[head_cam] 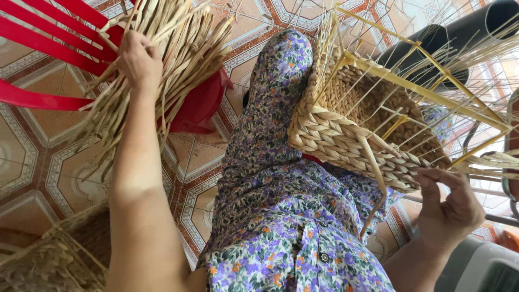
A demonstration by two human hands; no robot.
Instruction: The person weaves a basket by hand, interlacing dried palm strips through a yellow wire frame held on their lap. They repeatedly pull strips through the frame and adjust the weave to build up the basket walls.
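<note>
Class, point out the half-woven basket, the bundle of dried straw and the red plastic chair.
half-woven basket (346, 138): head view, braided side wall.
bundle of dried straw (184, 48): head view, middle strands.
red plastic chair (38, 40): head view, back slat.

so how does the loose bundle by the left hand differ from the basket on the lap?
The straw bundle is loose, unwoven strands fanning out over a red chair; the half-woven basket is tight braided rows on a yellow frame.
The left hand reaches into the bundle; the right hand touches the basket's edge.
Both are the same pale dried fibre.
</note>
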